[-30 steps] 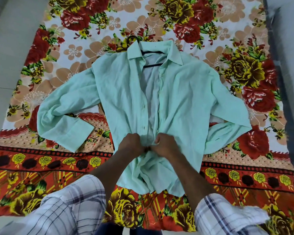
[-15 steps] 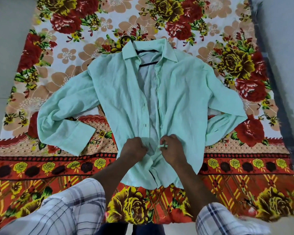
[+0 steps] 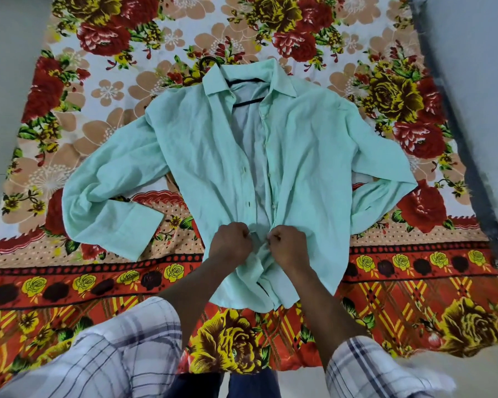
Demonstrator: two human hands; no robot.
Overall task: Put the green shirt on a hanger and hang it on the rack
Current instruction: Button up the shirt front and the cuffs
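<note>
A pale green long-sleeved shirt (image 3: 202, 156) lies front up on a flowered bedsheet (image 3: 69, 282), sleeves spread to both sides. A black hanger (image 3: 247, 101) sits inside it; its bar shows in the open collar and its hook pokes out above the collar. The front is open down the middle. My left hand (image 3: 230, 243) grips the left front edge near the hem. My right hand (image 3: 285, 245) pinches the right front edge beside it. The two fists are a little apart over the bunched lower front.
The bedsheet covers a bed with bare floor at the left (image 3: 9, 81). A dark bed edge (image 3: 469, 168) and a pale wall run along the right. No rack is in view. My plaid sleeves fill the bottom of the view.
My hands have moved slightly up the shirt front and come apart a little. The view has shifted; the shirt itself lies as before.
</note>
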